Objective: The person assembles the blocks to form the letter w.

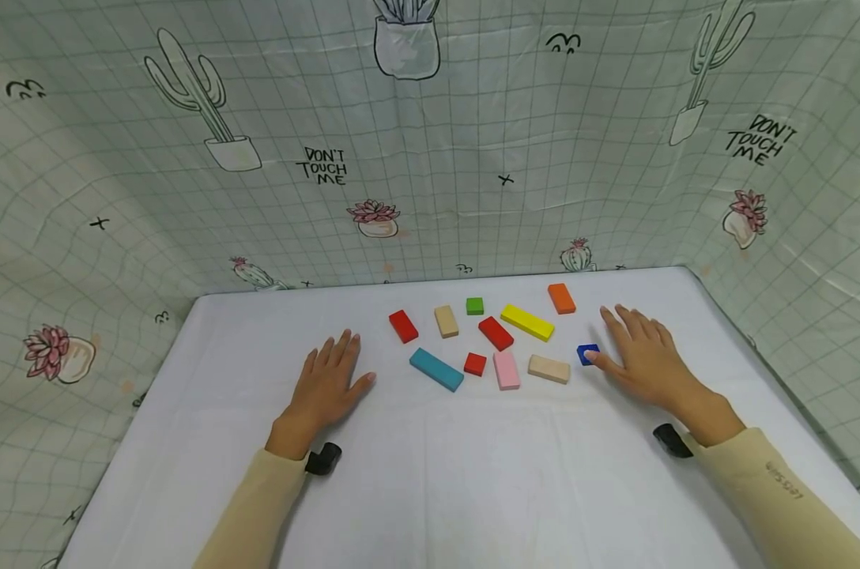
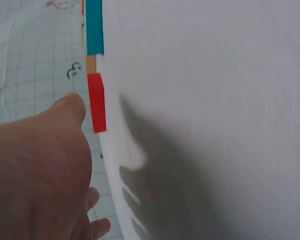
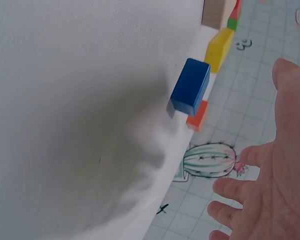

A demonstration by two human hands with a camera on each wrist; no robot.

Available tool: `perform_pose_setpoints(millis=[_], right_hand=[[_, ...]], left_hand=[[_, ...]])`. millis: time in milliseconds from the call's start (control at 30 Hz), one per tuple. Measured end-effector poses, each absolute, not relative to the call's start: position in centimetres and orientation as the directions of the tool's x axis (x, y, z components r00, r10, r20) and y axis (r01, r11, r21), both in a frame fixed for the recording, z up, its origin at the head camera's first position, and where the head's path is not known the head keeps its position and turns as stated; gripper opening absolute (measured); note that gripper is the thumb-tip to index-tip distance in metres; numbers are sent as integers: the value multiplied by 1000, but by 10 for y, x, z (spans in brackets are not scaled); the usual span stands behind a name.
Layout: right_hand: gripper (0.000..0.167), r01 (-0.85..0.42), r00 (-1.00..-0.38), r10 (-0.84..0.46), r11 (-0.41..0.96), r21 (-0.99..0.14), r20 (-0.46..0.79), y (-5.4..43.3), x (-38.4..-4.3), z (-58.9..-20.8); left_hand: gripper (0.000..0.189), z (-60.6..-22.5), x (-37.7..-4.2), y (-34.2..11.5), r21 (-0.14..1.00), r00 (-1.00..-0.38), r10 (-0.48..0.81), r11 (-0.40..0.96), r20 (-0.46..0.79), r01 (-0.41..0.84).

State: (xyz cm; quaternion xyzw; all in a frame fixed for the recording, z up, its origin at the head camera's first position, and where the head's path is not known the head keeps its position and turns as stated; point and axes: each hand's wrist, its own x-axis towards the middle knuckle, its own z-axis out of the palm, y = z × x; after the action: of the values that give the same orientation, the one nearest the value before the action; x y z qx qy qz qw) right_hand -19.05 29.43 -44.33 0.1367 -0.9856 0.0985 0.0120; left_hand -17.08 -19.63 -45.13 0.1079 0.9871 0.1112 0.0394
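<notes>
The left hand (image 1: 326, 391) held nothing, fingers extended; the right hand (image 1: 646, 363), also empty, hovered with fingers spread. Below its thumb sat a smooth, dark-blue block (image 3: 189, 86) on the white table (image 1: 430, 482), long axis running roughly sideways, an orange block (image 1: 561, 299) beyond.

A person's fingers (image 1: 341, 347) flank scattered coloured blocks (image 1: 496, 333) on the white tabletop (image 1: 487, 474).

soft, even light fills the head view; the wrist views are dimmer and greyer, with broad, soft-edged shadows (image 3: 105, 145) across the white table (image 1: 487, 474).
</notes>
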Motion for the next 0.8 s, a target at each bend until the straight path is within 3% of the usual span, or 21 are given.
perform_pose_setpoints(millis=[800], right_hand=[[83,-368,-930,-362,906,-210,64,262,-176,-448]], left_hand=[[77,-452,-165,-147,219,-946,322,926,-26,309]])
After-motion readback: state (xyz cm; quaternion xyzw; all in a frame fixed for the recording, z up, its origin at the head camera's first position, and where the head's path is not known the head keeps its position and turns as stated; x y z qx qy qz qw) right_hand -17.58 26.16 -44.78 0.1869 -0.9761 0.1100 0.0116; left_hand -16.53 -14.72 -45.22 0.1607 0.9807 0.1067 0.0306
